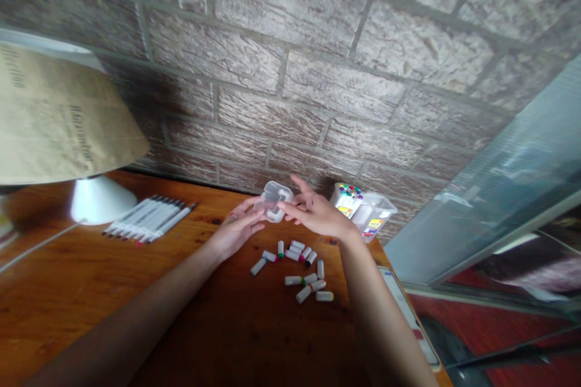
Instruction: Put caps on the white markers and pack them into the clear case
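Between my two hands, raised above the table, is a small clear plastic box [273,193]. My left hand [240,222] grips its left side, thumb and fingers around the edge. On the other side my right hand [313,210] holds it with thumb and fingers, the index finger pointing up and away. Whether anything lies inside the box is hard to make out. Below the hands, several short white marker caps [295,252] with coloured ends lie scattered on the wooden table [218,314].
Several white markers [149,219] lie in a row at left, beside a lamp [97,198] with a newsprint shade. Against the brick wall at right stand clear containers [373,211], one full of colourful markers [348,190]. A flat white-and-black object [408,317] lies along the table's right edge.
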The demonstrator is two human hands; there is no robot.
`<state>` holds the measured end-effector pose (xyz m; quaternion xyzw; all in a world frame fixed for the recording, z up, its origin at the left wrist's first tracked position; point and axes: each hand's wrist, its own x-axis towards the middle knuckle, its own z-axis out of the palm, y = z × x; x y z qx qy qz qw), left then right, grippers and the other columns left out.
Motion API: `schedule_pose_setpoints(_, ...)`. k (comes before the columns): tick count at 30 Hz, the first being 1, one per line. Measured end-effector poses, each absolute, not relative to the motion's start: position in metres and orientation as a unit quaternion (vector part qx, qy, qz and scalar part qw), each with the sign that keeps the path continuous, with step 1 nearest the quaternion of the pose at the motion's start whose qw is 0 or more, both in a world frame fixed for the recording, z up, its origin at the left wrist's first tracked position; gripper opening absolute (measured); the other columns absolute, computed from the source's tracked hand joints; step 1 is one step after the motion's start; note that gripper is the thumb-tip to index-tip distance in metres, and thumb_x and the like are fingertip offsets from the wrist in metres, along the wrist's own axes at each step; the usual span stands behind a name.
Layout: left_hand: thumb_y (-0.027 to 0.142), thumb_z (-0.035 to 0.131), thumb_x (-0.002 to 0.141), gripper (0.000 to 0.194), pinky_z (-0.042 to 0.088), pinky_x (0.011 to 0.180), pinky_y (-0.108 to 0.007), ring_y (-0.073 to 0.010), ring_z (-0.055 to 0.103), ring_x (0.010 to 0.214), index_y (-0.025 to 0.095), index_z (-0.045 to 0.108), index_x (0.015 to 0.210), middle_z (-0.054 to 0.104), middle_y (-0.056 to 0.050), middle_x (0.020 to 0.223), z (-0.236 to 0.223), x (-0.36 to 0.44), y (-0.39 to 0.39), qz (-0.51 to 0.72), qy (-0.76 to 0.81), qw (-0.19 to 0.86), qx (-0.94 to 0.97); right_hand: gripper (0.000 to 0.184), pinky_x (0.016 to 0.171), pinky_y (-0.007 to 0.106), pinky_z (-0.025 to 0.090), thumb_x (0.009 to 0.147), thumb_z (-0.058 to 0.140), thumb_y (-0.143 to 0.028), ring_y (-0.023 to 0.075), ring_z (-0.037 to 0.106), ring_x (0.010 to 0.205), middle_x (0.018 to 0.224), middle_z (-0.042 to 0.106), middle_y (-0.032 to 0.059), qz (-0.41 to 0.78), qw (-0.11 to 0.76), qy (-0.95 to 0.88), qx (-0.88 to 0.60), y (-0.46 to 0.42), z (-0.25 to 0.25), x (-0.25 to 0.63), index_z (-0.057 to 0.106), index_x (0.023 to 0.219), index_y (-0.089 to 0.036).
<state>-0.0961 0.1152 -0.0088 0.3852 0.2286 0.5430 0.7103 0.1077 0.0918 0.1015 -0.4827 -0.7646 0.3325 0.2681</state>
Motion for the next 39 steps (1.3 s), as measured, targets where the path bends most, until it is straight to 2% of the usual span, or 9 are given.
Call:
schedule_pose_setpoints(2,0.027,0.084,0.072,0.044,0.054,0.073,-0.021,-0.0153,0.071,0.092,0.022,0.065,0.111,0.072,-0.005,0.115,-0.009,-0.097,0.115,0.533,0.227,0.704,0.411,0.075,0.062,0.028,0.057,0.091,0.055,-0.058,0.0180,0.072,0.074,0.091,0.073,0.0059,0.371,0.250,-0.757,-0.477,0.094,0.097,0.102,0.029,0.152,-0.022)
schedule_pose_setpoints(5,0.030,0.083,0.073,0.044,0.053,0.073,-0.022,-0.0167,0.070,0.093,0.022,0.067,0.113,0.072,-0.006,0.117,-0.011,-0.097,0.115,0.517,0.230,0.696,0.441,0.042,0.049,0.021,0.049,0.093,0.054,-0.054,0.0135,0.069,0.062,0.080,0.070,0.0010,0.384,0.235,-0.757,-0.474,0.098,0.093,0.104,0.058,0.120,-0.023)
schedule_pose_setpoints(8,0.029,0.084,0.072,0.045,0.053,0.072,-0.022,-0.0159,0.070,0.089,0.023,0.068,0.114,0.073,-0.006,0.114,-0.014,-0.096,0.116,0.505,0.226,0.698,0.454,0.030,0.046,0.017,0.045,0.089,0.062,-0.048,0.0105,0.065,0.059,0.078,0.068,-0.0006,0.377,0.243,-0.757,-0.475,0.102,0.091,0.108,0.063,0.101,-0.020)
schedule_pose_setpoints(13,0.028,0.084,0.072,0.050,0.052,0.069,-0.021,-0.0162,0.070,0.089,0.023,0.067,0.119,0.073,-0.008,0.113,-0.015,-0.096,0.115,0.484,0.216,0.705,0.471,0.034,0.048,0.019,0.044,0.087,0.062,-0.051,0.0098,0.058,0.054,0.066,0.063,-0.0014,0.388,0.227,-0.757,-0.474,0.104,0.097,0.124,0.064,0.089,-0.017)
schedule_pose_setpoints(17,0.032,0.084,0.072,0.050,0.053,0.070,-0.023,-0.0187,0.071,0.091,0.021,0.066,0.118,0.072,-0.011,0.116,-0.012,-0.098,0.113,0.471,0.244,0.703,0.473,0.050,0.052,0.022,0.043,0.089,0.050,-0.063,0.0118,0.055,0.055,0.061,0.060,-0.0017,0.264,0.267,-0.741,-0.556,0.098,0.115,0.162,0.065,0.076,-0.018)
schedule_pose_setpoints(21,0.035,0.086,0.069,0.051,0.051,0.068,-0.022,-0.0165,0.071,0.085,0.020,0.067,0.114,0.073,-0.010,0.110,-0.011,-0.098,0.114,0.482,0.275,0.692,0.462,0.054,0.065,0.029,0.047,0.093,0.038,-0.063,0.0200,0.064,0.070,0.070,0.067,0.0039,0.094,0.302,-0.688,-0.653,0.092,0.133,0.199,0.066,0.079,-0.019)
schedule_pose_setpoints(25,0.036,0.087,0.066,0.054,0.050,0.066,-0.022,-0.0143,0.070,0.079,0.019,0.068,0.113,0.074,-0.008,0.104,-0.014,-0.096,0.115,0.483,0.280,0.693,0.456,0.054,0.078,0.037,0.047,0.099,0.028,-0.051,0.0298,0.069,0.090,0.089,0.073,0.0162,0.000,0.272,-0.617,-0.738,0.094,0.138,0.210,0.067,0.087,-0.017)
schedule_pose_setpoints(31,0.037,0.087,0.068,0.052,0.049,0.065,-0.021,-0.0114,0.067,0.075,0.018,0.067,0.113,0.073,-0.006,0.100,-0.016,-0.096,0.116,0.482,0.278,0.697,0.453,0.056,0.092,0.043,0.045,0.100,0.025,-0.050,0.0350,0.064,0.111,0.106,0.072,0.0224,0.002,0.280,-0.601,-0.748,0.103,0.132,0.203,0.068,0.099,-0.015)
schedule_pose_setpoints(39,0.044,0.086,0.068,0.053,0.048,0.064,-0.021,-0.0112,0.066,0.073,0.017,0.069,0.110,0.073,-0.005,0.093,-0.013,-0.095,0.114,0.478,0.280,0.709,0.438,0.057,0.099,0.048,0.042,0.098,0.027,-0.056,0.0350,0.060,0.113,0.098,0.072,0.0181,0.000,0.334,-0.631,-0.700,0.129,0.105,0.206,0.067,0.084,-0.020)
